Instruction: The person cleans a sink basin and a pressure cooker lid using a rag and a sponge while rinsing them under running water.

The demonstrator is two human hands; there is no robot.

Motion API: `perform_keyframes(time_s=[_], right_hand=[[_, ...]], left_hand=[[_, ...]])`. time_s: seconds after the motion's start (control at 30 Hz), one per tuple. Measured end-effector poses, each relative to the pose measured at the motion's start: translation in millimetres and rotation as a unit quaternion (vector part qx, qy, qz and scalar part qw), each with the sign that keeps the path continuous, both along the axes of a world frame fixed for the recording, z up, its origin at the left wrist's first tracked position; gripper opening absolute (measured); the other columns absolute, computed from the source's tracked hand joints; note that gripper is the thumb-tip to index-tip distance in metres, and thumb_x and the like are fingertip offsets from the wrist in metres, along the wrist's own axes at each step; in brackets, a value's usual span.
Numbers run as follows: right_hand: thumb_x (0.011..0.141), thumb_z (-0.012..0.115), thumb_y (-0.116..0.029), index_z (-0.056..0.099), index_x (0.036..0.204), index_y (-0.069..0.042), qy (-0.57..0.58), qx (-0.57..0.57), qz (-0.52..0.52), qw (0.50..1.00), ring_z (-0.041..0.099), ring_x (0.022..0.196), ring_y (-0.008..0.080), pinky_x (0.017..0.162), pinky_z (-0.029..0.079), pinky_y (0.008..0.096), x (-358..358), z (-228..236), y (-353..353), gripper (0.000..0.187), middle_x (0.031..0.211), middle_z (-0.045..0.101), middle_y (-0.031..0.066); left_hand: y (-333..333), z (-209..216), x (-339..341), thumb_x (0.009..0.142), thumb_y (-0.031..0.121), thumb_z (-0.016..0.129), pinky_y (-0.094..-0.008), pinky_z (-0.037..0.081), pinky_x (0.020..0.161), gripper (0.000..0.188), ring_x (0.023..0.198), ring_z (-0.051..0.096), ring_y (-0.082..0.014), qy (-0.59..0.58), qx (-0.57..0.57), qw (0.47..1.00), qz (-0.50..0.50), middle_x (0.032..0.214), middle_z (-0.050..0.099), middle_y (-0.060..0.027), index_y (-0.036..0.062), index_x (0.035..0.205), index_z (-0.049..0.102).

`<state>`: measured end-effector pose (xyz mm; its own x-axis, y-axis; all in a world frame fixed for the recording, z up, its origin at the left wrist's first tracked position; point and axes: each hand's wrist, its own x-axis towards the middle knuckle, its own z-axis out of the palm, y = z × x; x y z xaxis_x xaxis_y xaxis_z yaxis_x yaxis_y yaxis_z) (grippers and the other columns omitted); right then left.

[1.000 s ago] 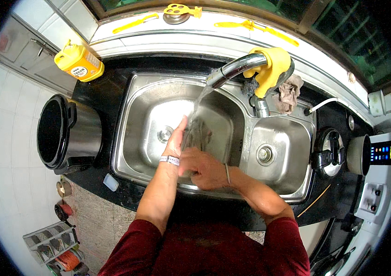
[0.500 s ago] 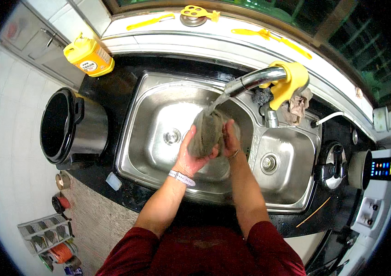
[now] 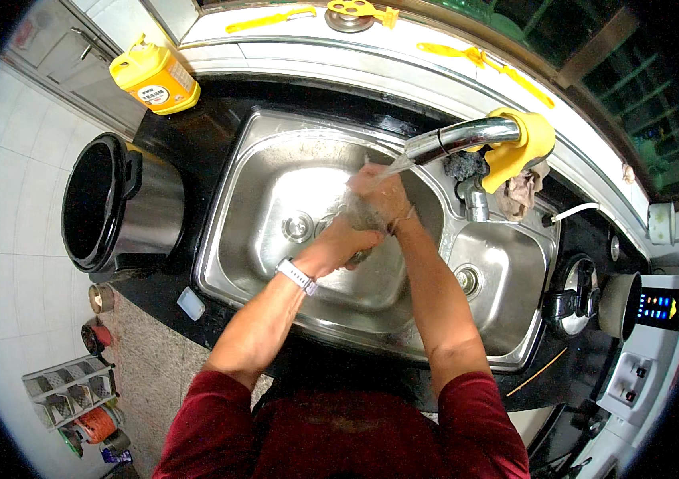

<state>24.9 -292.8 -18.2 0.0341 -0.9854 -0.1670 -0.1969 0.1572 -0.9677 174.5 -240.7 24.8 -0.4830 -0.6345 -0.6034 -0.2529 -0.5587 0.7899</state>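
Observation:
Over the large basin of the steel sink, my two hands hold a wet grey-green, cloth-like thing, blurred and mostly covered, so I cannot make out its kind. My left hand is closed round its lower end, and a bit of it shows below the fingers. My right hand, smeared by motion, is wrapped over its upper end. Water runs from the chrome faucet onto my right hand. A yellow cloth hangs over the faucet's bend.
A large pot and a yellow jug stand left of the sink. Right of it are the small basin, a lid and a thin stick. A scouring pad and crumpled rag sit behind the faucet.
My right hand has moved up and left over the grey-green thing, under the water. My left hand has turned, its back now upward. The thing is far more covered than before.

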Motion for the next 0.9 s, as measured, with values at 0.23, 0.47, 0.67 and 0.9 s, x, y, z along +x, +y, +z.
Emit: perform_keyframes(time_s=[0.23, 0.47, 0.67, 0.9], right_hand=[[0.077, 0.076, -0.036, 0.060, 0.124, -0.007, -0.093, 0.061, 0.037, 0.993, 0.067, 0.094, 0.0242, 0.079, 0.053, 0.0385, -2, -17, 34, 0.057, 0.105, 0.067, 0.0088], [0.084, 0.072, -0.020, 0.049, 0.137, -0.003, -0.469, 0.056, 0.104, 0.875, 0.059, 0.115, 0.0229, 0.096, 0.050, 0.0363, -17, -11, 63, 0.060, 0.120, 0.060, 0.0109], [0.085, 0.068, -0.022, 0.071, 0.092, -0.002, -0.255, 0.068, -0.003, 0.965, 0.067, 0.087, 0.0192, 0.079, 0.051, 0.0316, -15, -5, 30, 0.021, 0.093, 0.072, 0.0088], [0.089, 0.064, -0.023, 0.065, 0.109, -0.005, 0.144, -0.121, 0.013, 0.982, 0.066, 0.087, 0.0211, 0.077, 0.052, 0.0377, 5, -30, 21, 0.027, 0.090, 0.065, 0.0131]], left_hand=[[19, -61, 10, 0.084, 0.027, 0.075, -0.0276, 0.043, 0.041, 0.052, 0.066, 0.063, -0.0175, 0.013, -0.028, 0.991, 0.129, 0.083, 0.066, -0.0093, 0.0058, 0.121, 0.045], [51, -37, 2, 0.095, 0.052, 0.053, -0.0228, 0.039, 0.038, 0.050, 0.056, 0.051, -0.0172, 0.462, 0.380, 0.779, 0.188, 0.085, 0.057, -0.0118, 0.0091, 0.121, 0.053], [42, -6, -1, 0.094, 0.038, 0.063, -0.0244, 0.039, 0.044, 0.042, 0.057, 0.052, -0.0158, 0.362, 0.265, 0.883, 0.141, 0.085, 0.061, -0.0105, 0.0038, 0.116, 0.054], [23, -57, -13, 0.081, 0.018, 0.074, -0.0264, 0.035, 0.039, 0.031, 0.049, 0.049, -0.0103, -0.037, -0.159, 0.978, 0.129, 0.067, 0.054, -0.0014, 0.0068, 0.099, 0.052]])
